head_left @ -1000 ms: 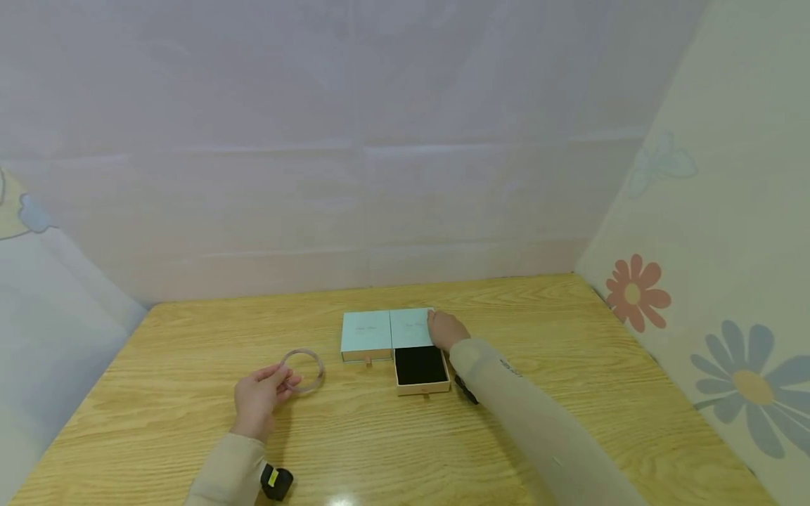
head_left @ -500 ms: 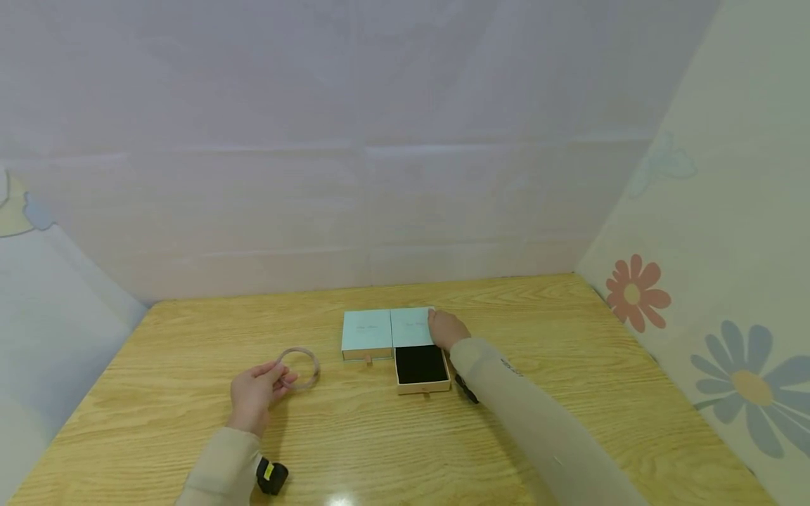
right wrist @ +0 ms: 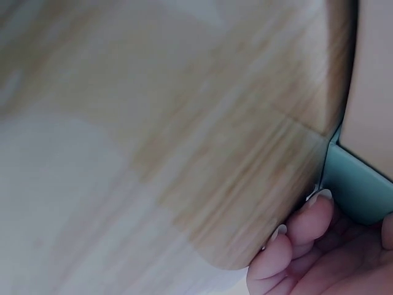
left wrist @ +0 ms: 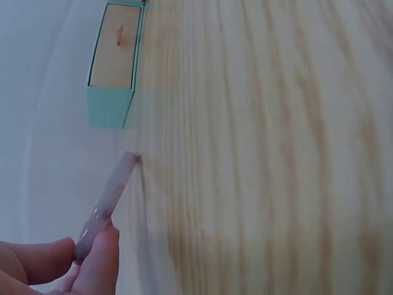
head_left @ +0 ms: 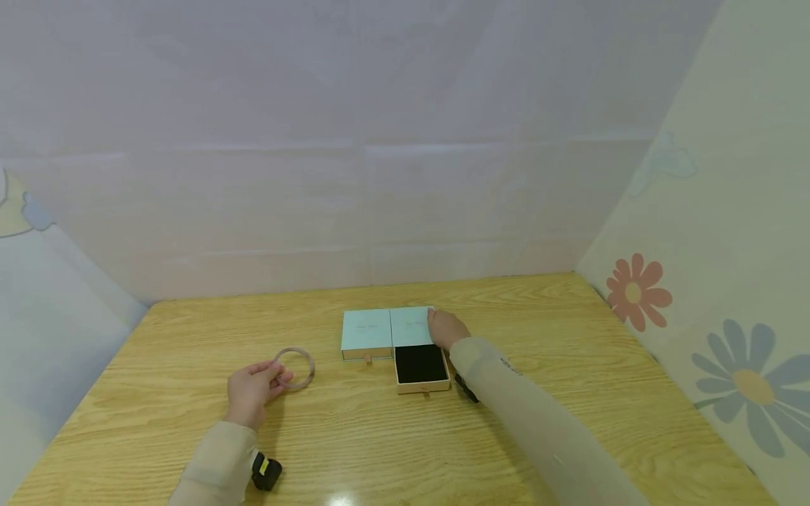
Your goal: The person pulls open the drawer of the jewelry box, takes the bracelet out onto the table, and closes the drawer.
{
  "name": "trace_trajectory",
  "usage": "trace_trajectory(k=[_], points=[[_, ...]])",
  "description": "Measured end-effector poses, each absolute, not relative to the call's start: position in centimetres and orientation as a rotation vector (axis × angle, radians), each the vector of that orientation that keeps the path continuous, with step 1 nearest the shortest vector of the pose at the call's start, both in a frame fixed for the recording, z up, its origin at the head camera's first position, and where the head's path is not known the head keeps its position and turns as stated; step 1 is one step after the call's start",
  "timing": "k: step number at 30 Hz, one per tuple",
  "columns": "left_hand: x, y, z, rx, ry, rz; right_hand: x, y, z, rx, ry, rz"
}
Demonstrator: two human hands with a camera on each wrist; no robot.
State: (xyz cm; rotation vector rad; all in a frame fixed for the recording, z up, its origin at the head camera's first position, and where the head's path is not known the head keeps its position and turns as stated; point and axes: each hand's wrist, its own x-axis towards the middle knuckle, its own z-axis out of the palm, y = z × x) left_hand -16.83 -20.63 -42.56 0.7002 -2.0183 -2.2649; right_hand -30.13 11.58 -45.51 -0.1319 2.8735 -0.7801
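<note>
My left hand (head_left: 249, 393) pinches a pale pinkish-mauve bangle (head_left: 311, 367) by its near left side, between thumb and fingers. The left wrist view shows that bangle (left wrist: 110, 200) edge-on, tilted, its far end close over the table. Two light teal drawer boxes sit side by side. The left box (head_left: 367, 337) is closed, with a small pull tab in front. From the right box (head_left: 408, 325) a drawer (head_left: 422, 387) with black lining is pulled out toward me. My right hand (head_left: 447, 329) grips that box at its right side, with curled fingers (right wrist: 310, 221) low against the teal wall.
The boxes stand on a wood-grain table (head_left: 354, 436), toward its back edge. A pale curtain-like backdrop (head_left: 380, 176) rises behind, and a flowered sheet (head_left: 715, 281) hangs on the right. Black cameras (head_left: 266, 472) are strapped at both wrists.
My left hand has drifted slightly left and back with the bangle, away from the boxes. The right hand, boxes and drawer stay where they were.
</note>
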Motion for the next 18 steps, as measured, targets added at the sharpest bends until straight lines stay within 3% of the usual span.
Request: trace_trajectory(k=[9,18], points=[[-17.7,-21.6,-42.4,0.627,-2.231,-2.147,-30.2,11.4,-45.5,-0.119,2.859,-0.789],[-18.6,-22.5,-41.7,0.471,-2.692,-1.628,-29.6,11.4,-44.8,-0.118,2.864,-0.767]])
